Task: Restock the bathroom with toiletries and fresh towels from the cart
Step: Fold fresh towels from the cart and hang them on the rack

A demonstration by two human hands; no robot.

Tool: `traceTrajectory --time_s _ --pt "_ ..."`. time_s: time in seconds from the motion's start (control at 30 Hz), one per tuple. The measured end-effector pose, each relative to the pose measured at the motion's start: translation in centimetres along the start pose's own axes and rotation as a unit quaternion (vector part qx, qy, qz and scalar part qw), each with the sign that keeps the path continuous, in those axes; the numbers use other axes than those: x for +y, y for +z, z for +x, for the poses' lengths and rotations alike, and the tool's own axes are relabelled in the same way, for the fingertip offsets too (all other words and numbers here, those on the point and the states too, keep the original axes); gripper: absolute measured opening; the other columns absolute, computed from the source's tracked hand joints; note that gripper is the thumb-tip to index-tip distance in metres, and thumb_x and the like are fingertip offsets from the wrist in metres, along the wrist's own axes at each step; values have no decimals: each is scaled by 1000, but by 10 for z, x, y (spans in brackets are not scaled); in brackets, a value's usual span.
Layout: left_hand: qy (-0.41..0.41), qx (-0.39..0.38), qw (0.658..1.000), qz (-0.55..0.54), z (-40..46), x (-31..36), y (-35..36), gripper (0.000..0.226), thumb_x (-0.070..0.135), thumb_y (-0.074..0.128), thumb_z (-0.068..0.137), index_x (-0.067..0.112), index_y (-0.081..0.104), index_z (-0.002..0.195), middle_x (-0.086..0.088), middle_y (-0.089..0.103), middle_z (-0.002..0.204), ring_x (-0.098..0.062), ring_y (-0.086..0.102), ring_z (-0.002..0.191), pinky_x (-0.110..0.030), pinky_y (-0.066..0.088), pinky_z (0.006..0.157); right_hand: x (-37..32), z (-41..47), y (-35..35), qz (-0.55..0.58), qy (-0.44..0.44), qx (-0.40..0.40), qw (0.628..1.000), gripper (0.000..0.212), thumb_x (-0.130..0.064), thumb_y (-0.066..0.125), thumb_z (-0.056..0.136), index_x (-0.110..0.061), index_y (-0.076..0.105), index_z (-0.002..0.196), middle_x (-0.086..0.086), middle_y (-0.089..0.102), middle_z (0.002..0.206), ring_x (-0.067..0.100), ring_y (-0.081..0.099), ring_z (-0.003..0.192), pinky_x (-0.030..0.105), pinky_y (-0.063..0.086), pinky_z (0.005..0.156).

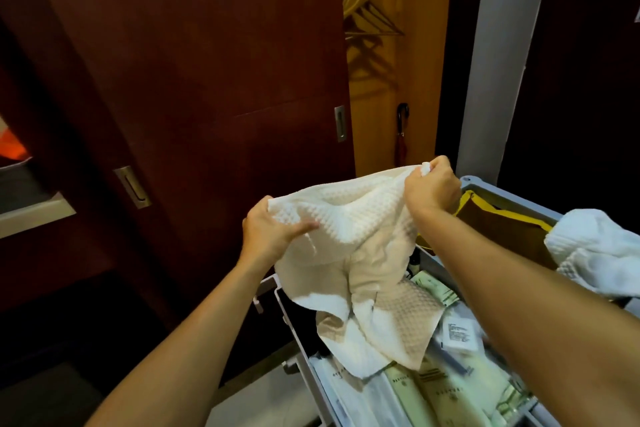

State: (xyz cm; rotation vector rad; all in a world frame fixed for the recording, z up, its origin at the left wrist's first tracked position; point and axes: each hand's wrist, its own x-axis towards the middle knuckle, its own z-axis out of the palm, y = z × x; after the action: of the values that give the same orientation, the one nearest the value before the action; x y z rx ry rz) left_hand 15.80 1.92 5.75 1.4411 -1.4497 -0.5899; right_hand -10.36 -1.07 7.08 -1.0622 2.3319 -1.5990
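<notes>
Both hands (266,229) (431,187) pinch towel (360,218) — fingers at top corners.

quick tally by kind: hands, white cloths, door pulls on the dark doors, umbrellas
hands: 2, left hand and right hand, both gripping the waffle towel
white cloths: 2, that towel and the crumpled towel
door pulls: 2
umbrellas: 1
total: 7

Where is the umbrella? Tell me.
In the head view, the umbrella hangs inside the open closet, upper centre-right, below the hangers, beyond the right hand.
</notes>
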Motion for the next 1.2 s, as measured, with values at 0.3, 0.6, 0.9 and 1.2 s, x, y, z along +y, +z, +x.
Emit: traceTrajectory --time_s 0.3,0.6,0.9,1.2 --pt "-180 221 957 58 3 23 5 27 31 61 86 19 51 64 -5 62 73 -24 60 64 -33 53 58 -7 -30 -4 -46 -88 2 995 16 -23 48 100 -17 43 87 -2 43 65 25 45 63 26 18 48" --pt "-98 154 982 38 -14 49 31 38 47 58 94 10 66 92 -4 64 85 -23 60 79 -33 52 70 -7 -53 -11 30 -83 -67 994 21 -22 51 90 -19 41 72 -3 45 63 15 39 57 28 22 48" --pt "13 137 990 33 -41 41 40 32 44 59 93 16 50 81 1 61 75 -22 60 69 -33 45 56 2 -65 -18 -32 -170 -62 983 24 -34 57 96 -22 44 80 -5 50 73 16 48 65 27 29 52" --pt "-5 249 966 72 -29 18 7 30 47 51 97 19 45 87 2 58 80 -29 60 77 -40 50 67 18 -49 -39 -64 -88 13 994 11 -27 55 93 -19 47 97 2 56 102 23 53 91 38 41 76"
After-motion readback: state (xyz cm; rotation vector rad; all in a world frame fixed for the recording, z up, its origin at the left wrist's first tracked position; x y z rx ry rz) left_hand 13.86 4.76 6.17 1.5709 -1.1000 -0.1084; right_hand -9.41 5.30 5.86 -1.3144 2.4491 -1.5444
